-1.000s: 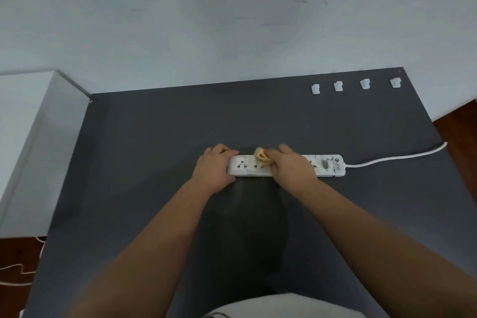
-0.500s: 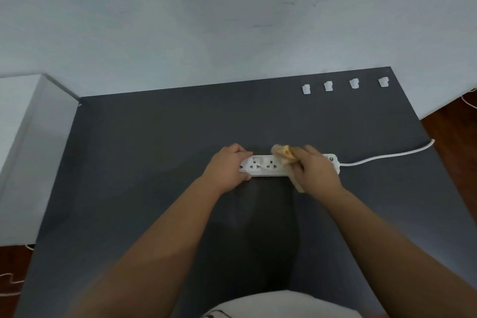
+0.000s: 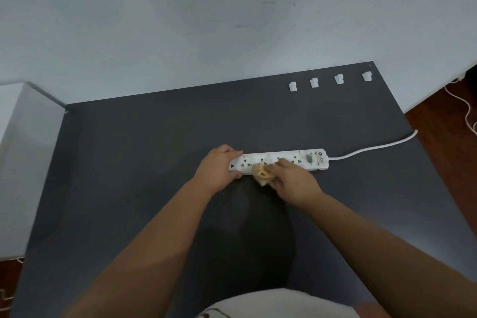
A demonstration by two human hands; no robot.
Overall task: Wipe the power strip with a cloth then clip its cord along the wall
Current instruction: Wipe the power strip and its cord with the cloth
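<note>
A white power strip (image 3: 307,159) lies flat in the middle of a dark grey table (image 3: 129,162). My left hand (image 3: 219,169) grips the strip's left end, holding it down. My right hand (image 3: 294,182) is closed on a small yellow cloth (image 3: 263,175), pressed on the strip's front edge near its middle. The white cord (image 3: 374,148) runs from the strip's right end off the table's right edge. Several white cord clips (image 3: 314,82) sit in a row by the wall at the table's back right.
A pale wall (image 3: 206,20) stands behind the table. A white cabinet (image 3: 23,150) adjoins the table's left side. Wooden floor with a loose white cable (image 3: 464,108) shows at the right.
My right hand with the cloth has slid left along the strip, from its right end back to its middle, uncovering the switch end. My left hand keeps its hold.
</note>
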